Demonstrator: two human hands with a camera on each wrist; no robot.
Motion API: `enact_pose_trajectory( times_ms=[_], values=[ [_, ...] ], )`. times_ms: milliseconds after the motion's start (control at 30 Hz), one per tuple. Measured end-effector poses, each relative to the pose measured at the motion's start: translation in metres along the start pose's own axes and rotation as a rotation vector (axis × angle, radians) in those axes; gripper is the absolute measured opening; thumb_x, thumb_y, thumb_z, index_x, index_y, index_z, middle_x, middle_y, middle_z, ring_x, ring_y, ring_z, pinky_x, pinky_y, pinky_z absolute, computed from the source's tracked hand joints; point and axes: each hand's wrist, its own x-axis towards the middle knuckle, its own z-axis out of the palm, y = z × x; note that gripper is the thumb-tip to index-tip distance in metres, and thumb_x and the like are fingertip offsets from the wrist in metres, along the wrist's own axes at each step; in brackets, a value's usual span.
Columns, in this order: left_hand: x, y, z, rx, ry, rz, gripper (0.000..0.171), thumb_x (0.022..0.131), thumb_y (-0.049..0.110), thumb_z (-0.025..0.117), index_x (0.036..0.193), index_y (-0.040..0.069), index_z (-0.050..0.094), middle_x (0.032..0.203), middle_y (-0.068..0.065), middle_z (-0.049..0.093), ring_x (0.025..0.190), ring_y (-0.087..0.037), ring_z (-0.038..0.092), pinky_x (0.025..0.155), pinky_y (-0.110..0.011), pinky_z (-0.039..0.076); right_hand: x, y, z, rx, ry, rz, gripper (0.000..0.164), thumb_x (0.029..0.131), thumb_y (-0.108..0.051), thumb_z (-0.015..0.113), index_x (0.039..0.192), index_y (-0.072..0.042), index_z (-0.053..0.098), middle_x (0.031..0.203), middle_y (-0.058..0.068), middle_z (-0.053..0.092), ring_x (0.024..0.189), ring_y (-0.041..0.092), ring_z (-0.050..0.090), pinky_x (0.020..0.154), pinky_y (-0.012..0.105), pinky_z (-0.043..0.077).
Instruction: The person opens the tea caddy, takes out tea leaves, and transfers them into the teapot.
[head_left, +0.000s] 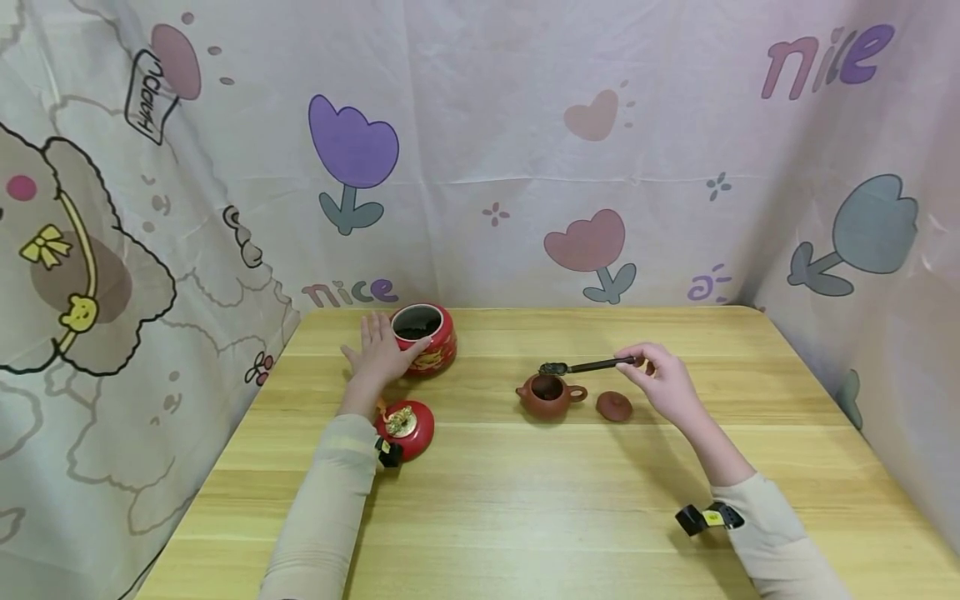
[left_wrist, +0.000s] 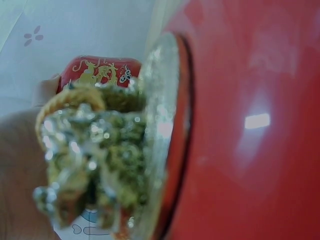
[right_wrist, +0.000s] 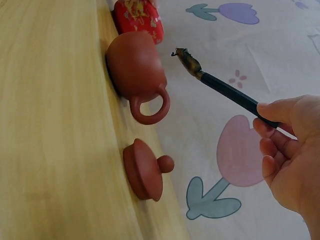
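The person wears plain beige sleeves [head_left: 318,510]. Beside each cuff [head_left: 352,429] sits a compact black wrist camera [head_left: 691,521], its mount bearing a yellow label [head_left: 712,518].

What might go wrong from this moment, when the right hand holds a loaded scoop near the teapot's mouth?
Some of the dark load could fall onto the table, because bits jut from the tip of the scoop and the teapot has a small mouth. The scoop may tip, since the right hand pinches it near the far end. The left hand lies against the open red jar, so a careless push might shift it.
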Motion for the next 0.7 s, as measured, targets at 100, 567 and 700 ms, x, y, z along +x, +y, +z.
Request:
enact_pose_trajectory(
  times_ms=[100, 567, 700],
  values=[
    [0.001, -0.001, 0.001, 0.006, 0.008, 0.001, 0.121, 0.080, 0.086, 0.036, 0.155, 0.004, -0.011, 0.163, -0.016, -0.016, 0.150, -0.034, -0.022, 0.106, -0.076, -0.017, -0.002, 0.002, 0.000, -0.024, -0.009, -0.005, 0.012, 0.088, -0.006, 0.070, 0.100, -0.005, 0.072, 0.086, 0.009, 0.065, 0.074, 0.000, 0.045, 0.063, 0.016, 0.039],
    [0.001, -0.001, 0.002, -0.003, 0.010, 0.000, 0.120, 0.080, 0.086, 0.036, 0.155, 0.005, -0.012, 0.163, -0.015, -0.016, 0.151, -0.036, -0.017, 0.106, -0.076, -0.016, -0.007, -0.006, 0.001, -0.139, -0.006, -0.137, 0.015, 0.084, -0.004, 0.073, 0.098, -0.008, 0.071, 0.094, 0.007, 0.071, 0.085, 0.012, 0.051, 0.065, 0.028, 0.041],
    [0.000, 0.000, 0.001, -0.008, 0.008, 0.003, 0.121, 0.080, 0.086, 0.036, 0.155, 0.005, -0.012, 0.163, -0.016, -0.017, 0.150, -0.037, -0.018, 0.106, -0.077, -0.015, -0.006, -0.011, 0.003, -0.154, 0.024, -0.228, 0.018, 0.081, 0.000, 0.075, 0.097, -0.008, 0.072, 0.096, 0.008, 0.072, 0.090, 0.017, 0.055, 0.073, 0.027, 0.041]
  ],
)
